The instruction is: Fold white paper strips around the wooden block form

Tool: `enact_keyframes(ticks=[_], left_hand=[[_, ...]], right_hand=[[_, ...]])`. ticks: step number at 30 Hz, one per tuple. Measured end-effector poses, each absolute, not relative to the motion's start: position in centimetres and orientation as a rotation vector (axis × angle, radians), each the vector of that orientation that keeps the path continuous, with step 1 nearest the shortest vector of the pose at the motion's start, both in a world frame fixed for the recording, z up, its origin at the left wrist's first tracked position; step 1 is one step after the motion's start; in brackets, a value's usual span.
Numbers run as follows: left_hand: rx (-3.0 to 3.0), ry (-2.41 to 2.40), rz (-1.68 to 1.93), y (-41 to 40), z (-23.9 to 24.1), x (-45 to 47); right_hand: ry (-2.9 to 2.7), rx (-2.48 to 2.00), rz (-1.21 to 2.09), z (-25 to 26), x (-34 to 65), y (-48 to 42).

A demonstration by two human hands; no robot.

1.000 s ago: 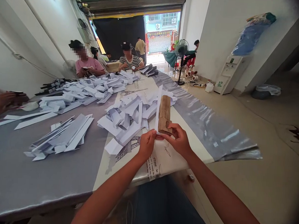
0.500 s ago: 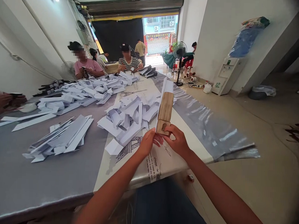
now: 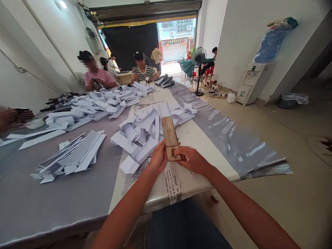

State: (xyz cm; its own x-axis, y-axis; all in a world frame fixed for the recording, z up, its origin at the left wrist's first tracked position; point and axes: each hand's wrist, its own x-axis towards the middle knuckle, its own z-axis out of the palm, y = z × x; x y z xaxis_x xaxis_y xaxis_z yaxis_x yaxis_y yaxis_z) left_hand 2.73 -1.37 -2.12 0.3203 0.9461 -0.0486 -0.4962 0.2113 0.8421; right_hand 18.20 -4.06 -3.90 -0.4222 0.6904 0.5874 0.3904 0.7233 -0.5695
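A long wooden block point(image 3: 169, 132) with a dark hole near its close end is held over the table, tilted with its far end leaning left. White paper point(image 3: 164, 109) sticks out past the block's far end. My left hand point(image 3: 158, 157) is closed round the block's left side. At the close end, my right hand point(image 3: 190, 158) grips it from the right, fingers by the hole. Just beyond lies a loose pile of folded white paper pieces point(image 3: 140, 132).
The long table point(image 3: 78, 201) has a grey and cream cover. To the left lies a stack of flat white strips point(image 3: 75, 154), with a bigger paper heap point(image 3: 101, 104) behind. Co-workers sit along the far left side. A fan point(image 3: 198, 58) and a water dispenser point(image 3: 251, 84) stand right.
The wooden block has moved left and a little closer, and its far end has swung from leaning right to leaning left. Both hands have stayed on it.
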Motion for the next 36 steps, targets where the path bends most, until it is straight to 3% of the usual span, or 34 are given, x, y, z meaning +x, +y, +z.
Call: enact_keyframes(ticks=[14, 17, 19, 23, 30, 36], left_hand=[[0.896, 0.712, 1.174, -1.4, -1.9, 2.2], [0.890, 0.764, 1.183, -1.3, -2.0, 2.3], [0.957, 0.780, 1.166, -1.6, -1.9, 2.6], [1.152, 0.736, 1.038, -2.6, -1.8, 3.2], [1.229, 0.673, 0.989, -3.4, -1.8, 3.0], [1.098, 0.633, 0.944, -3.4, -1.5, 2.9]], right_hand=[[-2.155, -0.774, 0.629, -3.5, 17.7, -5.4], [-2.129, -0.739, 0.798, -2.1, 18.0, -5.6], [-1.916, -0.751, 0.890, -0.8, 18.4, -5.1], [-1.251, -0.945, 0.638, 1.9, 18.7, -1.9], [-1.323, -0.947, 1.299, 4.8, 18.2, 1.0], [-1.291, -0.758, 1.367, 4.2, 19.2, 0.5]])
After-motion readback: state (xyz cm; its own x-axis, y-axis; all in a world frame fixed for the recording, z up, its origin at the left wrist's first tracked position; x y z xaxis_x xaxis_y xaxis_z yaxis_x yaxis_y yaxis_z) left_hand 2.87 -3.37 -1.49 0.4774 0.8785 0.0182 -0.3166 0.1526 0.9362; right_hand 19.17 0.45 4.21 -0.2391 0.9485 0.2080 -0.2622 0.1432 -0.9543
